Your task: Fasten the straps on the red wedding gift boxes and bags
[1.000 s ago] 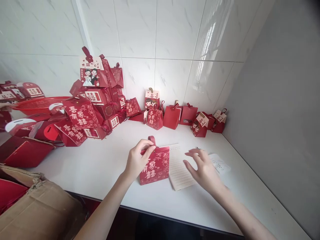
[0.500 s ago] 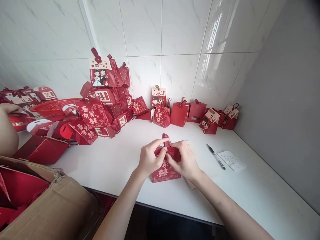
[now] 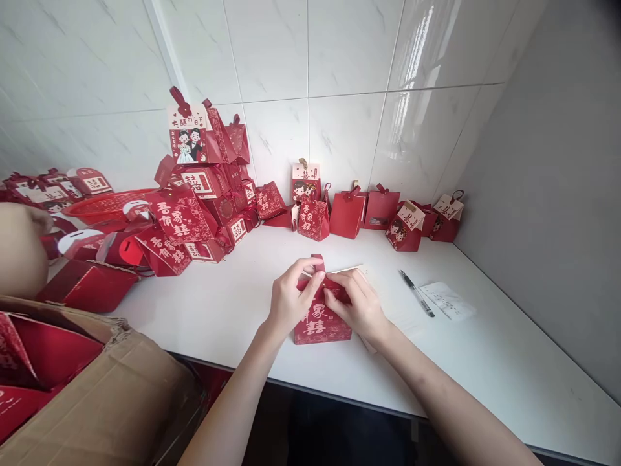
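Note:
A red paper gift box [image 3: 323,331] with pale Chinese characters stands upright on the white table, right in front of me. My left hand [image 3: 290,296] pinches a dark red ribbon loop [image 3: 318,260] at the top of the box between thumb and fingers. From the other side, my right hand [image 3: 358,308] grips the box's upper edge, its thumb on the front face. The fingertips of both hands nearly meet, so the spot where the ribbon enters the box is hidden. Behind my right hand lies a pale sheet [image 3: 363,272], partly covered.
Several finished-looking gift boxes [image 3: 348,215] line the tiled wall, and a tall pile [image 3: 208,184] stands at left. A cardboard carton [image 3: 116,388] is at lower left. A pen [image 3: 416,293] and paper slip [image 3: 447,300] lie at right. Another person's arm [image 3: 22,249] reaches in at left.
The ribbon loop is pressed narrower and sits a bit lower between my fingers. My hands stay at the box's top. The other person's arm has shifted slightly right, with the whole view tilting a little.

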Demonstrator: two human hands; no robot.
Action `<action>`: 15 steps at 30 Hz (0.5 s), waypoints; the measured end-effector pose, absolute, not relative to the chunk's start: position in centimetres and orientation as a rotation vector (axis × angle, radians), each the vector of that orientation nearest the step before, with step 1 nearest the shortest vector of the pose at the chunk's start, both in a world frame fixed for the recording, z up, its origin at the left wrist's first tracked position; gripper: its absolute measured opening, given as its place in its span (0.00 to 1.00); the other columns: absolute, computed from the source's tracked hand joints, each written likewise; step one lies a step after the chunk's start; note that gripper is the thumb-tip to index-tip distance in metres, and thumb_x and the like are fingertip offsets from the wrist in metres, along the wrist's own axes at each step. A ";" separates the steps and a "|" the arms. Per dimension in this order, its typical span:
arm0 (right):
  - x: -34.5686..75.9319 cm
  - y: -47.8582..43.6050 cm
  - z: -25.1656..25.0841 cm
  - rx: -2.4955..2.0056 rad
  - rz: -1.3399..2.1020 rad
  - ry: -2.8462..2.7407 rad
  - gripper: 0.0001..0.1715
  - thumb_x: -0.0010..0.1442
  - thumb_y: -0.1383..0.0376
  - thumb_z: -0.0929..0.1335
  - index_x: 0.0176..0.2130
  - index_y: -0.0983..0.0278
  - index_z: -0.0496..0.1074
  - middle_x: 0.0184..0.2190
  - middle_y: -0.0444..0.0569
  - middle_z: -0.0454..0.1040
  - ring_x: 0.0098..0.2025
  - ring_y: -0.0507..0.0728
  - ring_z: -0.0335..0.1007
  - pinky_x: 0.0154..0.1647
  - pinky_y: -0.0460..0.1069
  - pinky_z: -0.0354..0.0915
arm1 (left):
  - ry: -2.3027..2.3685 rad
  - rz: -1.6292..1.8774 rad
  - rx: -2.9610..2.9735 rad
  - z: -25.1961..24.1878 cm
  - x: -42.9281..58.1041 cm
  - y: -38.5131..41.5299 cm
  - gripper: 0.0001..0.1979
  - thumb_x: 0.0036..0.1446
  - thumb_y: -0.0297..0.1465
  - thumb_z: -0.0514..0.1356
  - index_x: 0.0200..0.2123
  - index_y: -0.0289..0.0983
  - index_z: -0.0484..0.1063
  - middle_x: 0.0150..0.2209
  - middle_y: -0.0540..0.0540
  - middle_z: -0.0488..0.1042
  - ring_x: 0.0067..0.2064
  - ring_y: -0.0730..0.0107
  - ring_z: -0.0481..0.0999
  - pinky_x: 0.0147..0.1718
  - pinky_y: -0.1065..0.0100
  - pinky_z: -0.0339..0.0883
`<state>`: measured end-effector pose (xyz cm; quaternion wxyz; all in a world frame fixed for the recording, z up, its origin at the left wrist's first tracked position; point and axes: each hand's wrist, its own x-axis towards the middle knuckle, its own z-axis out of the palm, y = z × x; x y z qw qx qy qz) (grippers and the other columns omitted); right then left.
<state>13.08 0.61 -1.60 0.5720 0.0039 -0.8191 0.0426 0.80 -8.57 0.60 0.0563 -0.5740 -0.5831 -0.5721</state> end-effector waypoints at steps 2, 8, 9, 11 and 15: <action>13.0 0.6 -1.6 0.013 0.117 -1.908 0.13 0.63 0.71 0.65 0.49 0.62 0.65 0.33 0.50 0.72 0.33 0.56 0.68 0.31 0.51 0.69 | -1.741 -1.754 -1.725 0.5 0.9 -8.6 0.03 0.60 0.31 0.57 0.38 0.40 0.70 0.30 0.52 0.77 0.32 0.74 0.78 0.33 0.75 0.72; 13.1 0.7 -1.7 0.010 0.149 -1.913 0.16 0.64 0.70 0.65 0.52 0.62 0.65 0.33 0.50 0.72 0.33 0.57 0.69 0.31 0.51 0.69 | -1.702 -1.674 -1.795 0.7 0.9 -8.9 0.06 0.62 0.29 0.55 0.35 0.38 0.72 0.32 0.50 0.77 0.34 0.73 0.77 0.33 0.74 0.71; 13.2 0.7 -1.7 0.006 0.139 -1.919 0.17 0.64 0.70 0.65 0.52 0.62 0.64 0.33 0.50 0.72 0.33 0.57 0.69 0.31 0.52 0.69 | -1.684 -1.650 -1.815 0.8 0.8 -8.9 0.07 0.62 0.29 0.54 0.36 0.39 0.72 0.32 0.50 0.77 0.35 0.73 0.77 0.34 0.73 0.71; 13.2 0.7 -1.7 0.000 0.116 -1.928 0.16 0.65 0.69 0.65 0.53 0.61 0.64 0.34 0.50 0.72 0.33 0.57 0.69 0.31 0.52 0.69 | -1.645 -1.605 -1.850 0.9 0.7 -9.0 0.08 0.63 0.28 0.53 0.38 0.39 0.73 0.34 0.49 0.77 0.37 0.72 0.77 0.37 0.71 0.71; 13.2 0.7 -1.7 0.007 0.104 -1.930 0.15 0.65 0.70 0.64 0.52 0.62 0.64 0.33 0.50 0.72 0.32 0.57 0.68 0.31 0.51 0.69 | -1.610 -1.551 -1.891 0.8 0.4 -8.9 0.11 0.64 0.26 0.52 0.42 0.40 0.73 0.37 0.48 0.78 0.40 0.72 0.77 0.39 0.70 0.71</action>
